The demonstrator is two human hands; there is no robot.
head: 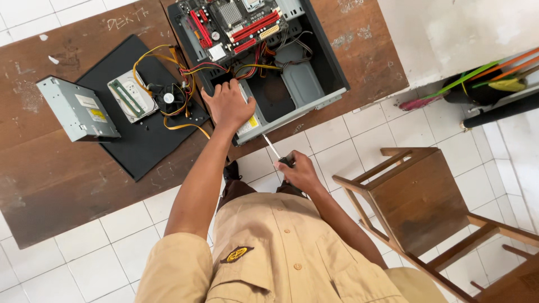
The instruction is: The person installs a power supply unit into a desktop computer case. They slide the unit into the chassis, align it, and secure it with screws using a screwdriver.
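One left hand (227, 105) is lying flat, fingers spread, on one open grey metal computer case (292, 73), while one right hand (300, 171) is gripping one black-handled screwdriver (276, 152) against it.

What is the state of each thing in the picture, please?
Computer case: open, lying on its side.
Optical drive: removed, on the table.
Fan: out, wires attached.
Left hand: resting on the case.
Right hand: gripping the screwdriver.
Chair: empty.

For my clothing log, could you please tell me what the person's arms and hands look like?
Both arms are bare from the short khaki sleeves down. The left hand and right hand wear no gloves, rings or watch. The shirt has tan buttons and a dark-and-yellow chest badge.
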